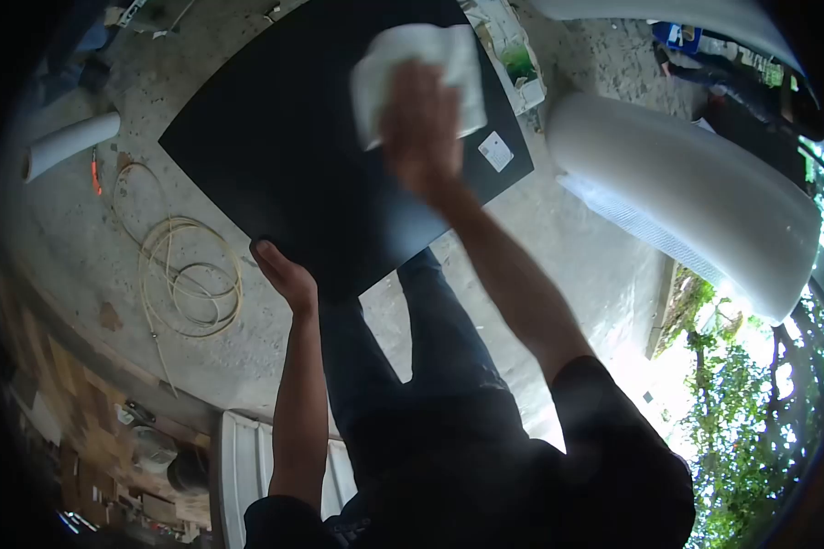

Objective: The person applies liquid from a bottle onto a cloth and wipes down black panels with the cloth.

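A large dark panel [293,137] with a curved far edge lies in front of me. My left hand [286,274] grips its near left edge, thumb on top and fingers hidden beneath. On the panel's upper right part, my right hand [421,123] presses a white cloth [375,78] against the surface. The right hand is blurred, its palm down and its fingers lying flat over the cloth. A white label [496,152] is stuck near the panel's right corner, to the right of the cloth.
A coiled hose [192,274] and a white roll [71,146] lie on the concrete floor at left. A large pale curved part [677,183] stands at right. Another person [732,87] is partly visible at the upper right.
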A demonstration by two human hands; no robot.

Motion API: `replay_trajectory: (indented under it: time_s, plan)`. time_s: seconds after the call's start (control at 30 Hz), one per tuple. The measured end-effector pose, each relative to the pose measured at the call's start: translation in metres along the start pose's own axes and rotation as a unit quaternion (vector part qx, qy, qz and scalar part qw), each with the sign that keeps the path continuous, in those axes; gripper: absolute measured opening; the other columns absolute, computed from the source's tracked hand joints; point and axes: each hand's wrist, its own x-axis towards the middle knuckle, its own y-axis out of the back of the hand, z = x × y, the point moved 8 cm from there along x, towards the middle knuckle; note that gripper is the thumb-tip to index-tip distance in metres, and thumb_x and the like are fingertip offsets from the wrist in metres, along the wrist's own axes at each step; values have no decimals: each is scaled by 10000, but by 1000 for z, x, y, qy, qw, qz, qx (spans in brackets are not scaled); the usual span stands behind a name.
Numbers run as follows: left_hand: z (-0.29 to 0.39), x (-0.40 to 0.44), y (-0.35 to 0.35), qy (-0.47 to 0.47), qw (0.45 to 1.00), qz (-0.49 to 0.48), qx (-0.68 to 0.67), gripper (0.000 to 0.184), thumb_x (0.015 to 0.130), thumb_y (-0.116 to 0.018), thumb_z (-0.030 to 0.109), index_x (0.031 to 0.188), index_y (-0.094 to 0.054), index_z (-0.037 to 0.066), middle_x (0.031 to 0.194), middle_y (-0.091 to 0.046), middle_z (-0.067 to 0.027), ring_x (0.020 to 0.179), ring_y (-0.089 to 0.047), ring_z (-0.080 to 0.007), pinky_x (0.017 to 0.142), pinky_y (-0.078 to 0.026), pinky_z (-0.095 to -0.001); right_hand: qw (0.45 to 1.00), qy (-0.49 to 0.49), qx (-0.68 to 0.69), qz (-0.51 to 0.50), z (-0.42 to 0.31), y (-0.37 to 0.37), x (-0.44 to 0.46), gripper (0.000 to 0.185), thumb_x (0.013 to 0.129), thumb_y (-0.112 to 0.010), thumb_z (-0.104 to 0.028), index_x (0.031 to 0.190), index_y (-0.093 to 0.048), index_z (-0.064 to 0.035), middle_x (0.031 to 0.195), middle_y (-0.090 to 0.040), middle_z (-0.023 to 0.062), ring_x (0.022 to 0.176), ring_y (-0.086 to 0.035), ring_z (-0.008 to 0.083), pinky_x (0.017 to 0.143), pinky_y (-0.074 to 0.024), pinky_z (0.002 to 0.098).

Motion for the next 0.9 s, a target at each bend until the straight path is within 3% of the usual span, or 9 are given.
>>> replay_trajectory:
  time_s: [0.03, 0.13, 0.27, 0.47, 0.63, 0.8, 0.83, 0.87, 0.9]
  plan:
    - [0, 1, 0, -5, 1000, -1, 10, 558, 1132, -295, 432, 1201, -514, -77, 1180, -570, -235, 1044, -555, -301, 959, -456, -365, 976, -36, -10, -214, -35, -10, -11, 611, 999, -522, -289, 1543, -388, -46, 1534, -442, 241, 1455, -389, 403, 1188, -272, 600]
    - [-70, 8, 1, 53, 996, -45, -47, 574, 1140, -280, 404, 1261, -491, -115, 1266, -545, -293, 1126, -523, -351, 1045, -399, -406, 971, 136, 162, -111, -113, -5, -129, 537, 960, -583, -335, 1464, -533, -157, 1500, -509, 86, 1384, -501, 285, 1163, -364, 568]
    - [-59, 11, 0, -4, 998, -24, -61, 645, 1136, -291, 425, 1466, -386, -121, 1464, -457, -306, 1315, -488, -359, 1137, -353, -418, 956, 42, -13, -291, -20, -9, -143, 623, 958, -577, -350, 1527, -445, -132, 1558, -443, 150, 1463, -388, 381, 1150, -325, 633]
    - [-51, 8, -2, 70, 995, -29, -68, 688, 1128, -286, 462, 1482, -361, -123, 1488, -437, -291, 1329, -482, -340, 1147, -351, -410, 995, -49, 63, 55, 49, 7, 54, 579, 1014, -514, -319, 1520, -411, -57, 1598, -377, 205, 1477, -358, 407, 1192, -258, 609]
    - [-44, 8, 1, 74, 997, 3, -8, 691, 1126, -298, 460, 1516, -347, -109, 1554, -406, -235, 1383, -451, -302, 1179, -319, -386, 973, 125, 190, -47, -83, -2, -12, 592, 936, -623, -351, 1479, -486, -157, 1496, -496, 84, 1424, -442, 262, 1216, -285, 533]
    - [-60, 11, -4, 34, 993, -66, -87, 709, 1119, -305, 492, 1514, -371, -94, 1576, -396, -197, 1395, -434, -277, 1180, -315, -377, 969, 71, 117, -205, 25, 1, -45, 639, 950, -615, -329, 1533, -422, -152, 1582, -413, 124, 1510, -331, 311, 1233, -203, 585]
    - [-88, 14, 2, 72, 992, -38, -96, 665, 1127, -298, 466, 1502, -394, -75, 1532, -447, -186, 1385, -440, -281, 1167, -326, -375, 982, 21, 89, -167, 59, 6, -19, 615, 986, -565, -315, 1550, -401, -133, 1606, -376, 147, 1516, -313, 340, 1223, -216, 588]
    - [-81, 12, 10, 0, 999, 40, 15, 522, 1136, -297, 395, 1226, -522, -67, 1239, -571, -180, 1116, -533, -285, 1030, -403, -385, 996, -5, 82, -29, 84, 7, 6, 584, 1019, -508, -317, 1560, -395, -127, 1604, -390, 152, 1509, -327, 358, 1206, -239, 591]
    - [-49, 8, 7, -62, 994, 67, 62, 507, 1139, -295, 382, 1232, -529, -58, 1242, -573, -184, 1126, -526, -280, 1038, -393, -383, 997, -28, 71, 19, 102, 12, 46, 573, 1032, -476, -322, 1561, -392, -118, 1594, -412, 148, 1501, -339, 364, 1197, -249, 594]
